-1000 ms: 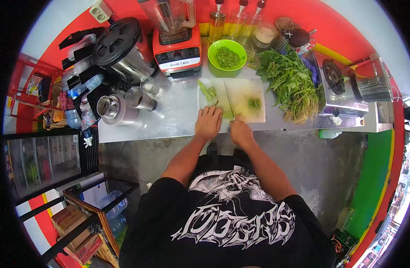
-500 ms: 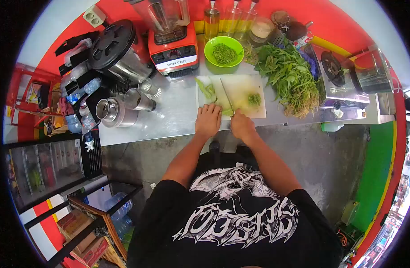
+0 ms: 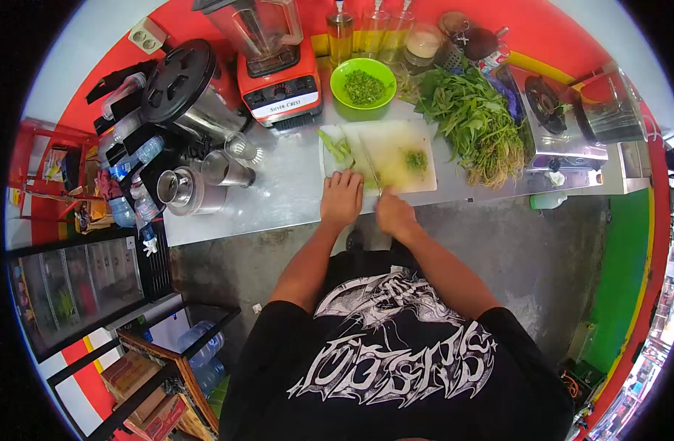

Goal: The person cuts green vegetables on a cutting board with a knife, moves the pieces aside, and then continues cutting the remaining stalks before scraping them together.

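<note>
My right hand (image 3: 395, 214) grips a knife (image 3: 369, 158) by its handle at the near edge of the white cutting board (image 3: 427, 178). The blade points away from me, across the board. Just left of it, my left hand (image 3: 342, 197) presses down with its fingers together and bent. A bit of pale green vegetable shows beside those fingertips; the rest is hidden under the hand. Further up the board's left side lie light green stalks (image 3: 337, 146). A small heap of chopped greens (image 3: 416, 159) sits on the right side.
A green bowl (image 3: 384, 70) of chopped greens stands behind the board. To its left are a red blender (image 3: 282, 92), metal cups (image 3: 223, 170) and a large black-lidded pot (image 3: 177, 81). Leafy greens with roots (image 3: 473, 125) lie right, before a stove (image 3: 564, 136). Bottles (image 3: 340, 37) line the wall.
My right hand has shifted slightly down and the knife's angle has changed a little. My left hand stays at the board's near edge. The whole view has moved slightly.
</note>
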`<move>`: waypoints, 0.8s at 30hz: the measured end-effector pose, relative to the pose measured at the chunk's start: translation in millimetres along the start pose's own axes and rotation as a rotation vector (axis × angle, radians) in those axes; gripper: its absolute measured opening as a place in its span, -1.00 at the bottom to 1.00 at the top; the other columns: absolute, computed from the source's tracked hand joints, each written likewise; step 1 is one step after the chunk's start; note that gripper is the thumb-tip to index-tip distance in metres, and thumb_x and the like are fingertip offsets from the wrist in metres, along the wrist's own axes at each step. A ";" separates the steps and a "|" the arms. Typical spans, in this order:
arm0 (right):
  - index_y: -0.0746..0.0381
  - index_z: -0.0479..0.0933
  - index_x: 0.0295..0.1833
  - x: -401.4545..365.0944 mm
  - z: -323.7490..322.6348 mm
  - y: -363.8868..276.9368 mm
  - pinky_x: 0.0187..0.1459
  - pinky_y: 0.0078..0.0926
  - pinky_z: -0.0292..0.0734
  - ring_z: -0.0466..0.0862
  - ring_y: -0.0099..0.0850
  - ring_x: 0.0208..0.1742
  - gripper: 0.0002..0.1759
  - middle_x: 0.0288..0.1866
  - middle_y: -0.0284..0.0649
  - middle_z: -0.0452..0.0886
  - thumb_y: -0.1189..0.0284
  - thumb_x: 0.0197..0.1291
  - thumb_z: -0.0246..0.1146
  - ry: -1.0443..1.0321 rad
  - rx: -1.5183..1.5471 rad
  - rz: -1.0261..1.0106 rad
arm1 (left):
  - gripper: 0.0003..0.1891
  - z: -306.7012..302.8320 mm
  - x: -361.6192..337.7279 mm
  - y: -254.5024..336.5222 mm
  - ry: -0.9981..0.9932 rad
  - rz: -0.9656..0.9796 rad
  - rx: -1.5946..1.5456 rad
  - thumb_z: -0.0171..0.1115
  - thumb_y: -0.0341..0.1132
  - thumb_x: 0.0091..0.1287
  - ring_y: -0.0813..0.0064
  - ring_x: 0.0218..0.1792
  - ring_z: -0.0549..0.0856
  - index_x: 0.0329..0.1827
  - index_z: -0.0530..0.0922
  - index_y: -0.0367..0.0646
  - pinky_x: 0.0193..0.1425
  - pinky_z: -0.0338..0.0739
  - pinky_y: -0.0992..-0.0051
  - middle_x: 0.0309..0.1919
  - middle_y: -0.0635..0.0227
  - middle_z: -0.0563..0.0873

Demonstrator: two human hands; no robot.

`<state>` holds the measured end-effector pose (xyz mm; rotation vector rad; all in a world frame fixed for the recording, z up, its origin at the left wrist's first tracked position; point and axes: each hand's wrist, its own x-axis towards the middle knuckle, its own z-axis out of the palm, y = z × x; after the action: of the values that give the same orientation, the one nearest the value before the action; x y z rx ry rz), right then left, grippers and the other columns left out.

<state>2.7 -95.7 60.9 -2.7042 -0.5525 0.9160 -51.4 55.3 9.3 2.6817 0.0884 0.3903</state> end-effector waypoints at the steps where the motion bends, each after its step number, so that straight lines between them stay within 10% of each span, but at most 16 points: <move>1: 0.45 0.37 0.19 2.9 5.7 0.8 0.14 0.02 0.61 0.72 0.18 0.10 -0.62 0.03 0.28 0.70 0.46 0.35 0.10 0.014 0.016 0.047 | -0.85 0.2 -0.2 -0.1 -0.004 0.001 0.017 0.14 -0.28 0.45 0.16 -0.03 0.51 0.00 0.54 -0.06 0.08 0.35 0.16 -0.11 0.27 0.55; 24: 0.42 0.38 0.16 6.3 4.2 7.5 0.16 0.09 0.57 0.70 0.23 0.11 -0.62 0.00 0.29 0.70 0.36 0.39 0.11 0.005 0.039 0.002 | -0.85 4.7 -1.4 -1.9 0.066 0.027 -0.012 0.15 -0.28 0.45 0.16 -0.04 0.51 -0.01 0.54 -0.08 0.06 0.35 0.16 -0.13 0.27 0.55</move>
<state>6.8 -99.4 51.8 -2.6724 -0.5259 0.9106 -51.4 54.9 4.1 2.6610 0.0691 0.4859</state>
